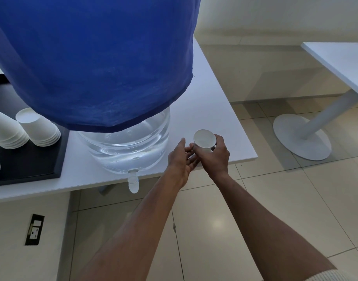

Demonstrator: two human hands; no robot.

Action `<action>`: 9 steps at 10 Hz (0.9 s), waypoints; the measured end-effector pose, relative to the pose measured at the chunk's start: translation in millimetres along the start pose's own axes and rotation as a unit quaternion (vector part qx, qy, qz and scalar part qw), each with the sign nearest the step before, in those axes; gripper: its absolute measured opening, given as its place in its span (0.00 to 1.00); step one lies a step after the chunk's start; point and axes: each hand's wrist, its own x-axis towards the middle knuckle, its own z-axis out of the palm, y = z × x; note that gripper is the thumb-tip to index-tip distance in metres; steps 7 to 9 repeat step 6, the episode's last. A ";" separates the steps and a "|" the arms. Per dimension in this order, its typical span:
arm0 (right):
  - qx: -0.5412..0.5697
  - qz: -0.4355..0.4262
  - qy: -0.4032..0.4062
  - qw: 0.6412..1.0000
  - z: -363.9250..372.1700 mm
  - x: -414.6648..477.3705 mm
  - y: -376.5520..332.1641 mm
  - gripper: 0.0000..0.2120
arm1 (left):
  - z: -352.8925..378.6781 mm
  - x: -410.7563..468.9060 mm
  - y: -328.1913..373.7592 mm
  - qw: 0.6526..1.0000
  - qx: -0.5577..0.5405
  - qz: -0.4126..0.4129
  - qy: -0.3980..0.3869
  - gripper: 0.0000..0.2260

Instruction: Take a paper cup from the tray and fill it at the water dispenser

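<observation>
A white paper cup (pixel 204 139) stands upright in my right hand (pixel 216 157), mouth up, over the table's front right part. My left hand (pixel 181 159) is beside it with fingers apart, fingertips touching the cup's lower side. The water dispenser is a clear jug (pixel 127 151) under a blue cloth cover (pixel 93 57), and its white tap (pixel 133 182) hangs over the table's front edge, left of and below the cup. A black tray (pixel 42 165) at the left holds upside-down stacks of paper cups (pixel 39 128).
The white table (pixel 214 94) ends just right of my hands. Beyond it lies tiled floor (pixel 275 199) and a second white table (pixel 340 59) on a round pedestal base (pixel 301 136). A wall socket (pixel 34 229) sits below the table at the left.
</observation>
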 end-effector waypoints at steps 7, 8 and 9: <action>-0.011 0.062 -0.062 0.996 -20.6 -19.3 17.5 0.27 | -7.8 -6.8 -14.0 0.999 -0.012 -0.031 -0.010 0.36; -0.011 0.062 -0.062 0.996 -20.6 -19.3 17.5 0.27 | -7.8 -6.8 -14.0 0.999 -0.012 -0.031 -0.010 0.36; -0.011 0.062 -0.062 0.996 -20.6 -19.3 17.5 0.27 | -7.8 -6.8 -14.0 0.999 -0.012 -0.031 -0.010 0.36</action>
